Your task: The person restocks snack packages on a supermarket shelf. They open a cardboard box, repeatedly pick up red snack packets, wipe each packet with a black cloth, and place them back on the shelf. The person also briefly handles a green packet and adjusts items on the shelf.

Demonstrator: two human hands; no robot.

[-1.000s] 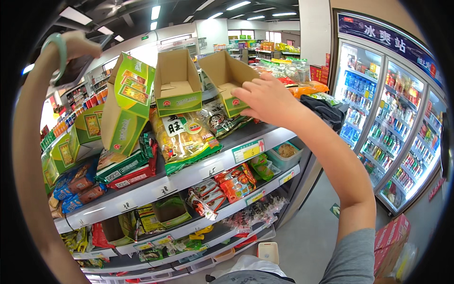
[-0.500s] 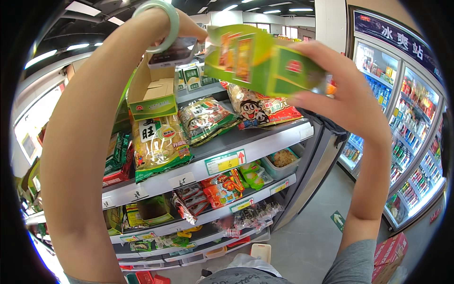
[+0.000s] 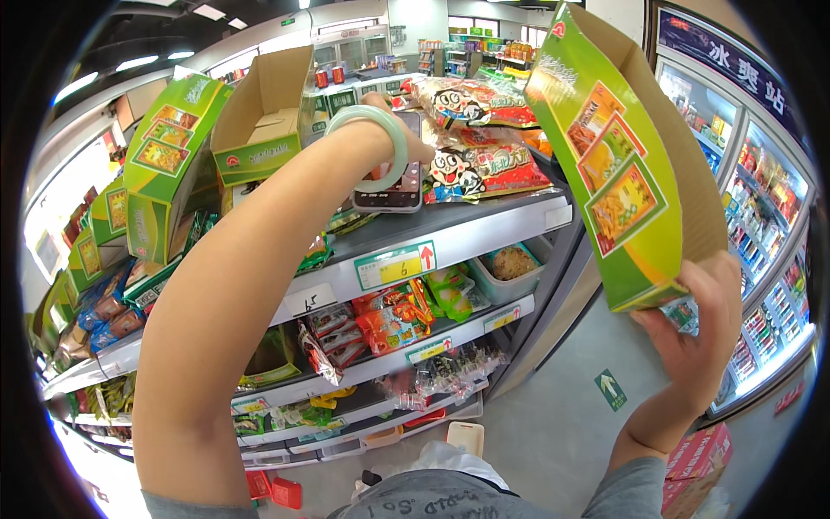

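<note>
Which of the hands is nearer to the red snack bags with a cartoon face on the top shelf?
Left. The left hand, holding a phone, is right beside the red snack bags; the right hand holds the green carton farther off.

Grey shop shelving, several tiers, carrying packaged goods.

Top tier is bearing red snack bags just beyond the left hand's fingers, with open green cartons lying further to their left. Lower tiers, well below the fingers, are holding a grey tub and mixed packets.
</note>
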